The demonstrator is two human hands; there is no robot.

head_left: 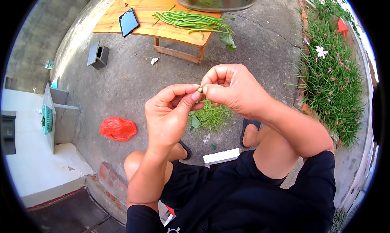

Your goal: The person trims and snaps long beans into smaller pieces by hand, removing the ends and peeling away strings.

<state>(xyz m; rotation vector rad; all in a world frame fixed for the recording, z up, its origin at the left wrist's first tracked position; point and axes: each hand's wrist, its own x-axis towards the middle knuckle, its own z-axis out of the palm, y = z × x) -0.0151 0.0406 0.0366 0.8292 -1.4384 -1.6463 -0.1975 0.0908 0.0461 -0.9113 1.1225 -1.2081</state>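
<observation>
My left hand (pixel 168 111) and my right hand (pixel 237 88) meet in front of me, fingertips close together. Between them is a small pale green bean piece (pixel 200 89), pinched by thumb and forefinger on each side. Much of the piece is hidden by the fingers. Below the hands, a heap of thin green bean scraps (pixel 215 117) with a few leaves lies on the concrete. A bundle of long green beans (pixel 191 21) rests on the low wooden table (pixel 158 1), some ends hanging over its edge.
On the table stand a metal basin (pixel 215 3) holding more beans and a dark-screened tablet or phone (pixel 128 22). A red plastic bag (pixel 118 129) and a small grey stool (pixel 98 55) are on the ground to the left. Grass with pink flowers (pixel 331 82) borders the right.
</observation>
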